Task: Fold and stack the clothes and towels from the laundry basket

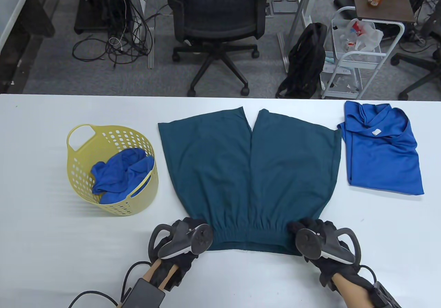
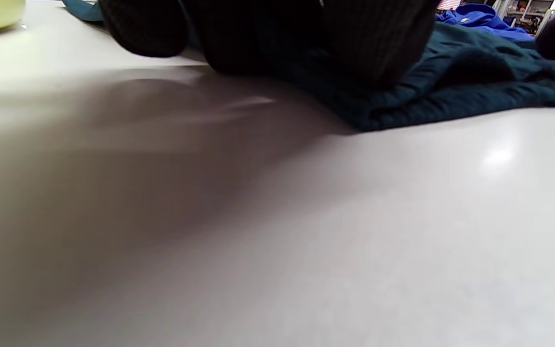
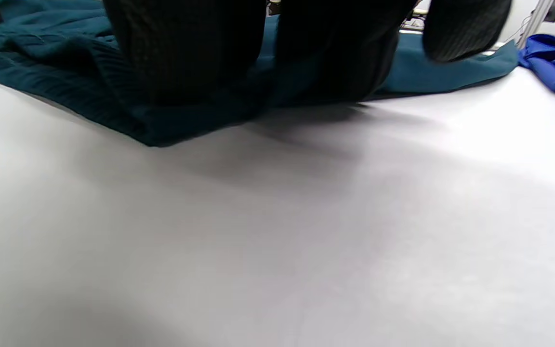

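Dark teal shorts (image 1: pixel 251 170) lie flat mid-table, legs pointing away, gathered waistband nearest me. My left hand (image 1: pixel 193 234) holds the waistband's left corner and my right hand (image 1: pixel 303 232) holds its right corner, both low on the table. In the left wrist view my gloved fingers (image 2: pixel 268 33) sit on the bunched teal cloth (image 2: pixel 451 91). In the right wrist view my fingers (image 3: pixel 186 48) press on the waistband edge (image 3: pixel 41 72). A yellow laundry basket (image 1: pixel 79 129) at left holds a blue towel (image 1: pixel 120 173). A folded blue shirt (image 1: pixel 382 149) lies at right.
The white table (image 1: pixel 51 253) runs the full width of the view. Its far edge is just beyond the shorts' legs. Behind it stand an office chair (image 1: pixel 213 22) and a white cart (image 1: pixel 358 56). Cables trail from my left wrist (image 1: pixel 137 287).
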A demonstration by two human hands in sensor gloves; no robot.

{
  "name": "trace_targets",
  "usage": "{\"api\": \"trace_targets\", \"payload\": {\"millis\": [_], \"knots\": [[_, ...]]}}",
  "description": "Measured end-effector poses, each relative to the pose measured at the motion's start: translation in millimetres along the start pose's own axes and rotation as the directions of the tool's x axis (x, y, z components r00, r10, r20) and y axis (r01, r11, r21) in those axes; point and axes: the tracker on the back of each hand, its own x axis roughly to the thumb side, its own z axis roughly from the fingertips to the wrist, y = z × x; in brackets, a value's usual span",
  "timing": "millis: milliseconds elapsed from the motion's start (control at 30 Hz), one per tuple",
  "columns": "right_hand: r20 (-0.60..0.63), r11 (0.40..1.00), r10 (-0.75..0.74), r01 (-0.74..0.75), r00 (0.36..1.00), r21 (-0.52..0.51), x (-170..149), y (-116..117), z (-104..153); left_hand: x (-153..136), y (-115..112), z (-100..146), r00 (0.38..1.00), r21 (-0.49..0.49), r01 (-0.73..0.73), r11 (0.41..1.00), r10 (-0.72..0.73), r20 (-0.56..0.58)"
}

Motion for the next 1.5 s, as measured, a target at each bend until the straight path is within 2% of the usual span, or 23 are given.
{"api": "trace_targets", "payload": {"millis": [133, 200, 267, 300, 367, 433, 533, 600, 733, 833, 900, 933, 967, 1033, 1100, 1200, 1233, 1267, 1300, 1333, 1433, 1500], "knots": [[0.016, 0.998, -0.035, 0.034, 0.999, 0.049, -4, 2, -1, -2, -2, -1, 0.998, -0.063, 0.048, 0.997, -0.046, 0.035], [0.013, 0.98, -0.13, 0.127, 0.991, 0.155, -9, 5, -3, -7, -4, -3, 0.997, -0.193, 0.013, 0.981, 0.003, 0.081], [-0.014, 0.945, -0.2, 0.196, 0.98, 0.261, -14, 7, -3, -11, -6, -5, 0.995, -0.295, -0.048, 0.954, 0.07, 0.066], [-0.009, 0.951, -0.203, 0.199, 0.979, 0.237, -14, 7, -2, -12, -6, -5, 0.994, -0.304, -0.063, 0.951, 0.085, 0.062], [-0.001, 0.963, -0.178, 0.174, 0.984, 0.208, -14, 6, -3, -12, -6, -5, 0.995, -0.264, -0.052, 0.963, 0.071, 0.064], [0.0, 0.962, -0.166, 0.162, 0.986, 0.221, -12, 6, -3, -11, -6, -5, 0.996, -0.275, -0.039, 0.961, 0.059, 0.065], [0.012, 0.969, -0.165, 0.159, 0.986, 0.188, -14, 2, -1, -11, -3, -3, 0.997, -0.27, -0.021, 0.963, 0.04, 0.068], [0.015, 0.972, -0.188, 0.184, 0.982, 0.144, -17, -7, 4, -11, 11, 0, 0.999, -0.256, 0.01, 0.967, 0.001, 0.045], [0.094, 0.96, -0.28, 0.278, 0.955, 0.036, -16, -28, 13, -3, 75, 2, 1.0, -0.047, 0.017, 0.999, -0.019, -0.021], [0.201, 0.95, -0.311, 0.311, 0.929, 0.032, -2, -29, 13, 17, 114, -33, 0.999, 0.015, 0.034, 0.999, -0.034, 0.015], [0.272, 0.958, -0.286, 0.266, 0.919, 0.107, 10, -24, 9, 33, 125, -77, 0.997, 0.032, 0.064, 0.997, -0.065, 0.036], [0.313, 0.96, -0.265, 0.22, 0.912, 0.172, 18, -19, 8, 43, 125, -107, 0.994, 0.0, 0.104, 0.995, -0.104, 0.035], [0.333, 0.961, -0.249, 0.19, 0.909, 0.199, 22, -17, 8, 49, 122, -126, 0.991, -0.04, 0.133, 0.99, -0.132, 0.031], [0.386, 0.97, -0.189, 0.11, 0.903, 0.217, 32, -11, 8, 64, 108, -175, 0.976, -0.188, 0.218, 0.958, -0.214, 0.043], [0.397, 0.972, -0.149, 0.061, 0.906, 0.226, 35, -9, 9, 72, 93, -203, 0.963, -0.242, 0.265, 0.933, -0.271, 0.011], [0.315, 0.975, -0.02, -0.051, 0.949, 0.216, 33, -9, 10, 72, 69, -226, 0.899, -0.334, 0.4, 0.853, -0.436, -0.035], [0.279, 0.979, 0.009, -0.065, 0.96, 0.193, 28, -13, 11, 69, 67, -226, 0.881, -0.331, 0.43, 0.84, -0.471, -0.051], [0.247, 0.982, 0.023, -0.068, 0.969, 0.178, 25, -15, 11, 67, 69, -224, 0.896, -0.303, 0.411, 0.86, -0.442, -0.037], [0.178, 0.982, 0.053, -0.084, 0.983, 0.171, 17, -17, 10, 65, 69, -218, 0.908, -0.246, 0.397, 0.884, -0.418, -0.04], [0.138, 0.981, 0.07, -0.093, 0.988, 0.171, 11, -18, 9, 64, 69, -213, 0.903, -0.228, 0.41, 0.883, -0.428, -0.033], [-0.073, 0.984, 0.094, -0.081, 0.993, 0.161, -23, -19, 3, 62, 65, -187, 0.874, -0.238, 0.481, 0.844, -0.483, 0.052], [-0.267, 0.994, 0.006, 0.024, 0.964, 0.108, -57, -15, 0, 61, 66, -160, 0.904, -0.28, 0.427, 0.86, -0.406, 0.132]]}}
